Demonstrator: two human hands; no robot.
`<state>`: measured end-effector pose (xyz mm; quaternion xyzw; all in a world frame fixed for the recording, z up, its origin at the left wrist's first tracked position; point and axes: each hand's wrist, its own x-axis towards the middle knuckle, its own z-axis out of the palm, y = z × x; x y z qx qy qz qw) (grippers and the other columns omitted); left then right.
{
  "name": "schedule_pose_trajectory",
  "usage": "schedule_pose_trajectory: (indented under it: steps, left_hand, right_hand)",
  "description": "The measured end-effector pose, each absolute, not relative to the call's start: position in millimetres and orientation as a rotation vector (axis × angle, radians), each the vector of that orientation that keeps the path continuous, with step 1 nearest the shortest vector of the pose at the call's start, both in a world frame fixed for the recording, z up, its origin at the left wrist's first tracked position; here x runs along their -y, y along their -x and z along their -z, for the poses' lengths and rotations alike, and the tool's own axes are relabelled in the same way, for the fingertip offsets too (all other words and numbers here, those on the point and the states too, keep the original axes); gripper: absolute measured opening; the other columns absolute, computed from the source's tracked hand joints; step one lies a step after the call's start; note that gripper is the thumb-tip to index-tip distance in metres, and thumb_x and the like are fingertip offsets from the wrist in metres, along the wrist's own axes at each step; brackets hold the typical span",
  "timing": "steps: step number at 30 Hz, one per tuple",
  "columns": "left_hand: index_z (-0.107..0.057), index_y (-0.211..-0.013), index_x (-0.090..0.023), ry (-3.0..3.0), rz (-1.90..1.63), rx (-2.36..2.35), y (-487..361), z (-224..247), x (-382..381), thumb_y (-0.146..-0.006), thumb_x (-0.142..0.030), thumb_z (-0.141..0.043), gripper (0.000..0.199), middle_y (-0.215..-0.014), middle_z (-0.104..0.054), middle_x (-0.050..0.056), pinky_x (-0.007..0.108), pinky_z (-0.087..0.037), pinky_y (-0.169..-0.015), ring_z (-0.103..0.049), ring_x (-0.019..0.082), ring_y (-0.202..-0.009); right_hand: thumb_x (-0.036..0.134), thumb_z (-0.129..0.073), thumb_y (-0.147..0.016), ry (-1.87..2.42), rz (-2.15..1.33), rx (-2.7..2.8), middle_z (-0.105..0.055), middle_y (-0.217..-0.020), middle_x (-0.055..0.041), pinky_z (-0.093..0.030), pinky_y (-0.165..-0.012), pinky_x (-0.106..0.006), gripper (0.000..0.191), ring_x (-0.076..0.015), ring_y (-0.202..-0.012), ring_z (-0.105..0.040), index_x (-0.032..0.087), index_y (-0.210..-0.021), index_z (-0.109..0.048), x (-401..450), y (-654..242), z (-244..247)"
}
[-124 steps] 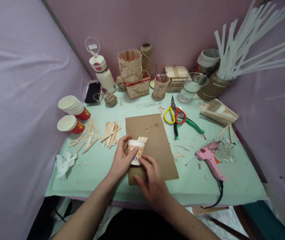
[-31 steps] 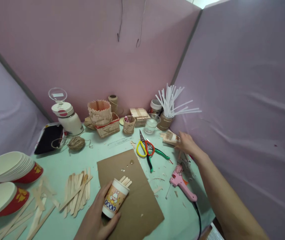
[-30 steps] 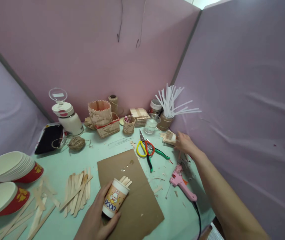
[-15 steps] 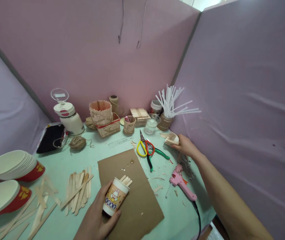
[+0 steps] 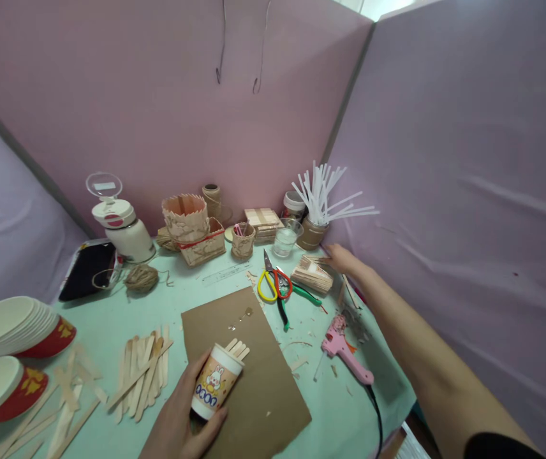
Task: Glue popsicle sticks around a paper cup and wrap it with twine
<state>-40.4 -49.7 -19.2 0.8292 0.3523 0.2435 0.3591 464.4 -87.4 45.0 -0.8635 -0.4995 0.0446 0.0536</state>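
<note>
My left hand is wrapped round a paper cup printed with a white rabbit. The cup leans over the brown cardboard sheet, and several craft sticks poke out beyond its rim. At the back right, my right hand reaches low to the table, close to the right wall. Its fingers are drawn together by the end of some thin wooden sticks; what they grip is hidden. Just left of it lies a bundle of layered wooden pieces, apart from the palm.
A pink glue gun with a black cord lies front right. Scissors and green-handled pliers lie mid-table. Loose craft sticks and paper bowls sit left. Woven baskets, a water cup and white glue sticks line the back.
My right hand has let go of the layered wooden bundle and moved further back past it. The view has shifted slightly; my left hand still holds the cup.
</note>
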Motion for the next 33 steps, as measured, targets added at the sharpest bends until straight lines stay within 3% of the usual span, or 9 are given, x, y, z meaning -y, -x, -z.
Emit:
schedule_pose_trajectory:
  steps: [7, 19, 28, 33]
  left_hand:
    - [-0.034, -0.152, -0.024, -2.215, -0.521, -0.837, 45.1, 19.7, 42.1, -0.088, -0.036, -0.062, 0.071, -0.147, -0.057, 0.016, 0.046, -0.057, -0.101, -0.062, 0.033, -0.128]
    - [-0.03, -0.153, -0.023, -2.297, -0.504, -0.8, 43.9, 18.1, 39.5, -0.089, -0.034, -0.06, 0.071, -0.147, -0.056, 0.016, 0.044, -0.056, -0.102, -0.063, 0.031, -0.127]
    - [-0.031, -0.152, -0.025, -2.299, -0.548, -0.832, 45.9, 23.7, 43.3, -0.092, -0.035, -0.058, 0.067, -0.147, -0.057, 0.015, 0.044, -0.057, -0.102, -0.063, 0.031, -0.127]
    - [-0.026, -0.155, -0.026, -2.35, -0.553, -0.744, 48.6, 25.9, 39.5, -0.09, -0.032, -0.062, 0.075, -0.147, -0.058, 0.014, 0.039, -0.059, -0.098, -0.065, 0.03, -0.126]
  right_hand:
    - [0.037, -0.064, -0.097, 2.811, -0.424, 1.799, -0.062, -0.129, -0.0109, -0.057, -0.092, -0.045, 0.038, -0.0235, -0.109, -0.065, 0.017, -0.128, -0.06, 60.0, -479.0, -25.5]
    - [0.037, -0.063, -0.097, 2.833, -0.301, 1.804, -0.062, -0.13, -0.0106, -0.057, -0.092, -0.045, 0.037, -0.0232, -0.11, -0.065, 0.018, -0.128, -0.061, 65.4, -470.4, -24.1]
    - [0.038, -0.063, -0.097, 2.832, -0.316, 1.662, -0.062, -0.13, -0.0102, -0.057, -0.092, -0.045, 0.037, -0.0234, -0.109, -0.065, 0.018, -0.129, -0.06, 9.1, -465.2, -29.1]
    - [0.038, -0.063, -0.097, 2.872, -0.375, 1.616, -0.062, -0.13, -0.0104, -0.057, -0.092, -0.044, 0.037, -0.0235, -0.11, -0.065, 0.018, -0.128, -0.061, -12.9, -457.4, -26.4]
